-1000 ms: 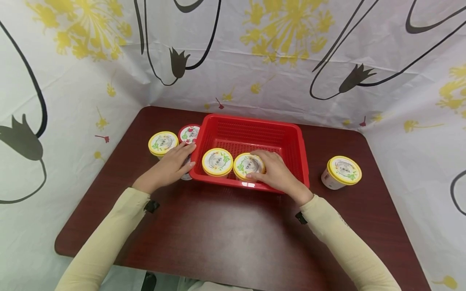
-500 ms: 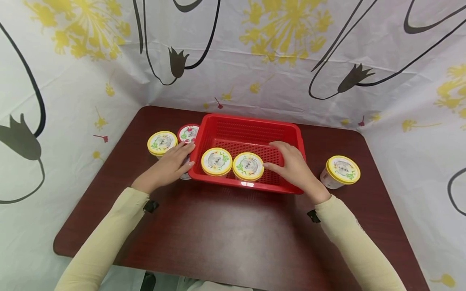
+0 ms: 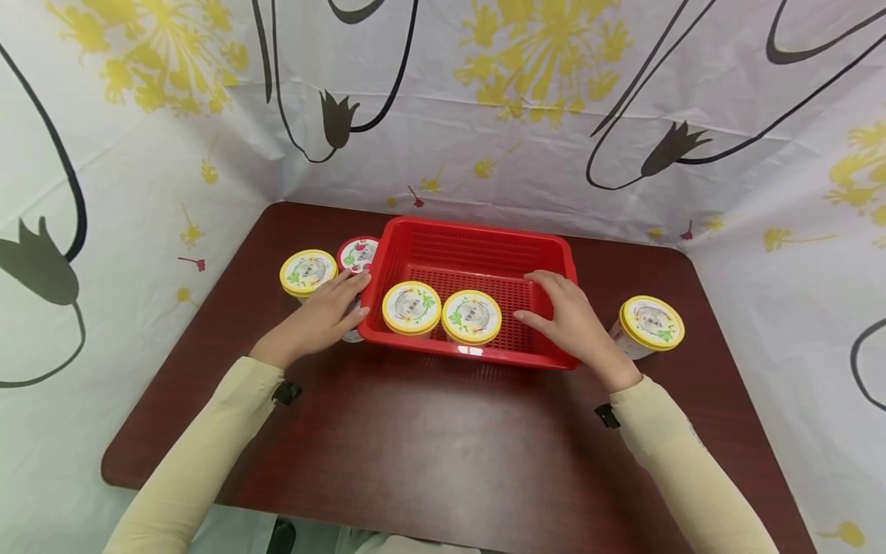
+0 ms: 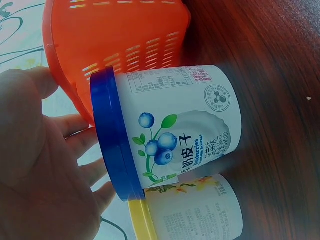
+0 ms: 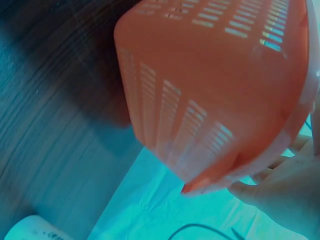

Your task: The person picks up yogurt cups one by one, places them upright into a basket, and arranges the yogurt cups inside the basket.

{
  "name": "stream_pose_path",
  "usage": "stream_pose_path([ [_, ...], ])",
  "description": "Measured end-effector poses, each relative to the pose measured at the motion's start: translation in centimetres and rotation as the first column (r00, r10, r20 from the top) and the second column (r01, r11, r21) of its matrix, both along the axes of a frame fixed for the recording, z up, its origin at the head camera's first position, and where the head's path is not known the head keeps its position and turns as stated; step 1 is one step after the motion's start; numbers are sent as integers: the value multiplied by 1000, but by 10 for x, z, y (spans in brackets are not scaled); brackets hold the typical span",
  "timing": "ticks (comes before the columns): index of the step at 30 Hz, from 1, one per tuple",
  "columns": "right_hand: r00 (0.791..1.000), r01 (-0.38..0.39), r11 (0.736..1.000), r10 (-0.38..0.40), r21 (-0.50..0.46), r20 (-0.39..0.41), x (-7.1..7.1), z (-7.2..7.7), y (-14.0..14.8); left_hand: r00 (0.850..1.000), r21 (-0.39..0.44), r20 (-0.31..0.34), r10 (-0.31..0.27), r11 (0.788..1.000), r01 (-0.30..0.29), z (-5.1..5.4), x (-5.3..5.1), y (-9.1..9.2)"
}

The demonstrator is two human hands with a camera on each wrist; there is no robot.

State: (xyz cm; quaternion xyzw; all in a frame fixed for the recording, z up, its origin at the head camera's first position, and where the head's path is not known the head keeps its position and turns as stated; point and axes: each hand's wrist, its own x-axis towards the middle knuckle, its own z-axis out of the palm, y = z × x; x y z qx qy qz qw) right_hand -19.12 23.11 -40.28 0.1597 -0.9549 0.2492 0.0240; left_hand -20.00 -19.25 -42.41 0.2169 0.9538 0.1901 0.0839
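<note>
A red plastic basket stands on the table, with two yellow-lidded tubs, a left one and a right one, upright along its near side. My left hand lies over a blue-lidded blueberry tub just outside the basket's left wall, its thumb at the basket rim and its fingers along the lid. Most of that tub is hidden from the head view. My right hand hovers over the basket's right part, thumb and fingers spread, nothing between them and apart from the tubs.
Left of the basket stand a yellow-lidded tub and a red-lidded tub, partly covered by hand and rim. Another yellow-lidded tub stands on the dark wooden table at right. Patterned white cloth hangs behind and beside it.
My right hand has let go of the right tub in the basket and moved to the right, away from it. My left hand has stayed in place.
</note>
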Motion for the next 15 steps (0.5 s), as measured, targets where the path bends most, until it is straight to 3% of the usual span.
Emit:
stream_pose_path([
  [5,998,59,998,-59,5,11,-1,6,14,1000,2,2,2,1000,-2,-1,0,0],
  [15,988,140,988,-144,-64,-58,0,11,51,1000,2,1,6,1000,-6,-2,0,-1],
])
